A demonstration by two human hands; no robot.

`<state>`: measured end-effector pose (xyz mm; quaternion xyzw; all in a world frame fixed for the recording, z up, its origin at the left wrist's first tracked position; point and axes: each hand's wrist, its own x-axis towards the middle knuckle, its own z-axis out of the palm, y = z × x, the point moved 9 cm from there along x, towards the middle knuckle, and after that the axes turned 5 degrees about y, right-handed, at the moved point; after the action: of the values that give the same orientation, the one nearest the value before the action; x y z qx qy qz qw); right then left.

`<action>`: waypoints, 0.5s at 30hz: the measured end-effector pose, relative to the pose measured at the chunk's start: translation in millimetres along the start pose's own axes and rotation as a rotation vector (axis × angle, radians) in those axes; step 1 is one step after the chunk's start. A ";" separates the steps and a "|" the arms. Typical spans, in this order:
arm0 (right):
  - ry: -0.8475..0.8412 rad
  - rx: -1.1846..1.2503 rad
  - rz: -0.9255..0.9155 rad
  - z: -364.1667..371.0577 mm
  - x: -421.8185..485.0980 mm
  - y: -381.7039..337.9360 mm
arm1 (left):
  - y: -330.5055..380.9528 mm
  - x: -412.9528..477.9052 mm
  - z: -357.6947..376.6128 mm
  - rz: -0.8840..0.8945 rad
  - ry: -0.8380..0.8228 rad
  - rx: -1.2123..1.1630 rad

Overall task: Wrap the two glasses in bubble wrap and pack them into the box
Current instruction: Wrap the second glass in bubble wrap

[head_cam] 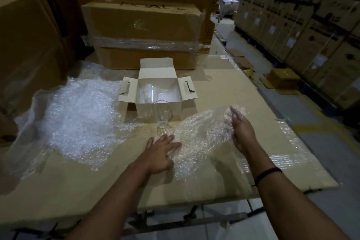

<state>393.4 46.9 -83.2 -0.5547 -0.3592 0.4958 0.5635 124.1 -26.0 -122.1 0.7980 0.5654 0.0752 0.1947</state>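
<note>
bubble wrap sheet point(202, 134) is lying on the cardboard top point(97, 191); the open box point(175, 107) is holding what looks like a wrapped glass point(148, 91). the bare glass point(162, 119) is standing upright at the sheet's edge. the left hand point(161, 152) is pressing the sheet, fingers flat and spread, while the right hand point(241, 128) is pinching its raised corner. a tug risks dragging the sheet and toppling that glass.

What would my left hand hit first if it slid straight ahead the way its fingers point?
Probably the bubble wrap sheet, whose edge the left hand already touches. The standing glass is just left of that line; depth is unclear, so its foot could be brushed.
</note>
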 end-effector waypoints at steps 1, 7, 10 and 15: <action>-0.067 -0.087 -0.135 6.5 -12.5 -14.8 | 0.9 -0.2 1.9 0.000 -0.015 0.009; -0.687 -1.002 -0.642 85.3 -85.2 -8.1 | -2.6 -1.9 -7.8 -0.047 0.123 -0.152; -0.845 -1.360 -0.723 107.6 -102.3 24.7 | -18.8 -7.2 -16.6 -0.126 0.359 -0.423; -0.949 -1.443 -0.599 122.7 -117.0 55.6 | -30.4 -25.8 -34.0 -0.229 0.642 -0.767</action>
<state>238.1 -38.0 -105.2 -0.3939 -0.9048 0.1601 -0.0218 76.9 -33.7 -100.5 0.5390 0.6121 0.4965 0.2971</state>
